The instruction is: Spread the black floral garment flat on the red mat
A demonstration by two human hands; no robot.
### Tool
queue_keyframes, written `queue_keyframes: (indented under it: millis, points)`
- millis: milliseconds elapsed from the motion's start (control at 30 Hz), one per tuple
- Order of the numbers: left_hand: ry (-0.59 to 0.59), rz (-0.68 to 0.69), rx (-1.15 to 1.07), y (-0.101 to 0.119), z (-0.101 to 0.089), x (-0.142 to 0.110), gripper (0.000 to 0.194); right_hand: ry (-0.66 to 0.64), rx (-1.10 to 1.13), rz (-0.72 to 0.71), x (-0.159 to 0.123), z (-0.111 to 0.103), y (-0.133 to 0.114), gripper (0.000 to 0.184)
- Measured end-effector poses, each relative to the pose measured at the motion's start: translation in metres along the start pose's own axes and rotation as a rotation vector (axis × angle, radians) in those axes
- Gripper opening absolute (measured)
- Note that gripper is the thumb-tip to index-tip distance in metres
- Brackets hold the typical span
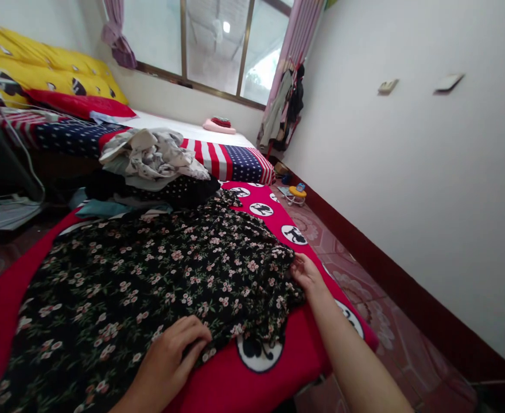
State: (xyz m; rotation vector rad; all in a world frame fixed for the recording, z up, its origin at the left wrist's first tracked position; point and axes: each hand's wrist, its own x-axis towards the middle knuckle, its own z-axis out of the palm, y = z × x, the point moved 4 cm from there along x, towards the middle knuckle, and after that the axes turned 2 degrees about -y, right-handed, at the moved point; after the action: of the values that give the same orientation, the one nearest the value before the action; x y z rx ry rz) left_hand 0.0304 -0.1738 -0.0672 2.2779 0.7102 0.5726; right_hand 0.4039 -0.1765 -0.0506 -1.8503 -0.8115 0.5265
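The left hand [169, 358] curls closed on a fold of the black floral garment [158, 275] spread over a red bedsheet [278, 344]; the half-open right hand [306, 273] rests at its edge, where a careless tug could slide cloth onto the tiled floor [364, 321]

Floral dress [149, 287] runs off the bottom edge, and the right forearm [356, 355] gets cut off there too! Way back, that pink bundle [218, 125] is too small to call!
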Motion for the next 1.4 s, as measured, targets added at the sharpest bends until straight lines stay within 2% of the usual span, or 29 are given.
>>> queue_keyframes:
  millis: [100, 200, 300, 367, 433, 500, 567, 633, 667, 733, 833, 900, 967, 1033, 1133, 1200, 1267, 1300, 1333, 1400]
  points:
    - [0.026, 0.023, -0.037, 0.000, -0.003, -0.002, 0.019, 0.001, 0.059, -0.005, 0.000, 0.002, 0.004, 0.019]
    - [0.045, 0.012, 0.019, -0.001, -0.003, -0.005, 0.012, 0.026, 0.019, -0.020, -0.002, -0.001, 0.004, 0.018]
    - [0.070, 0.034, 0.111, -0.002, 0.001, -0.005, 0.026, 0.085, -0.091, -0.094, -0.008, -0.008, -0.006, 0.013]
    - [0.066, 0.057, 0.152, -0.002, 0.004, -0.005, 0.022, 0.116, -0.149, -0.171, -0.016, -0.009, -0.018, 0.018]
    - [0.053, 0.062, 0.172, -0.002, 0.006, -0.004, 0.018, 0.032, -0.209, -0.260, -0.028, 0.001, -0.030, 0.029]
    - [0.047, 0.069, 0.175, -0.002, 0.007, -0.003, 0.017, -0.159, -0.311, -0.373, -0.041, 0.018, -0.039, 0.038]
    - [0.046, 0.081, 0.166, -0.001, 0.007, -0.003, 0.016, -0.304, -0.397, -0.468, -0.051, 0.033, -0.043, 0.032]
    - [0.055, 0.093, 0.150, -0.001, 0.006, -0.003, 0.014, -0.304, -0.411, -0.503, -0.056, 0.036, -0.043, 0.016]
    - [0.061, 0.097, 0.141, 0.000, 0.006, -0.003, 0.014, -0.273, -0.400, -0.501, -0.056, 0.034, -0.043, 0.011]
    - [0.061, 0.104, 0.122, 0.002, 0.005, -0.003, 0.016, -0.178, -0.326, -0.467, -0.054, 0.022, -0.041, 0.013]
    - [0.037, 0.103, 0.105, 0.005, 0.004, -0.003, 0.017, -0.002, -0.088, -0.356, -0.052, -0.006, -0.031, 0.022]
    - [0.023, 0.092, 0.102, 0.006, 0.005, -0.003, 0.017, 0.070, -0.018, -0.302, -0.053, -0.023, -0.019, 0.022]
    - [0.008, 0.077, 0.099, 0.006, 0.006, -0.003, 0.016, 0.092, -0.108, -0.296, -0.056, -0.035, -0.007, 0.018]
    - [-0.017, 0.052, 0.086, 0.007, 0.006, -0.004, 0.015, 0.072, -0.307, -0.269, -0.057, -0.042, 0.003, 0.016]
    - [-0.097, -0.037, 0.024, 0.011, 0.000, -0.004, 0.011, -0.053, -0.697, -0.179, -0.057, -0.043, 0.008, 0.015]
    - [-0.194, -0.115, -0.041, 0.016, -0.009, 0.000, 0.010, -0.136, -0.869, -0.136, -0.054, -0.041, 0.002, 0.014]
    - [-0.280, -0.147, -0.086, 0.023, -0.021, 0.009, 0.012, -0.135, -0.908, -0.141, -0.047, -0.041, -0.012, 0.013]
    - [-0.287, -0.135, -0.089, 0.026, -0.026, 0.017, 0.015, -0.104, -0.896, -0.156, -0.041, -0.040, -0.020, 0.013]
    - [-0.264, -0.107, -0.082, 0.029, -0.031, 0.028, 0.017, -0.064, -0.875, -0.178, -0.034, -0.038, -0.029, 0.014]
    - [-0.142, -0.026, -0.049, 0.031, -0.035, 0.053, 0.022, 0.019, -0.826, -0.223, -0.018, -0.032, -0.042, 0.021]
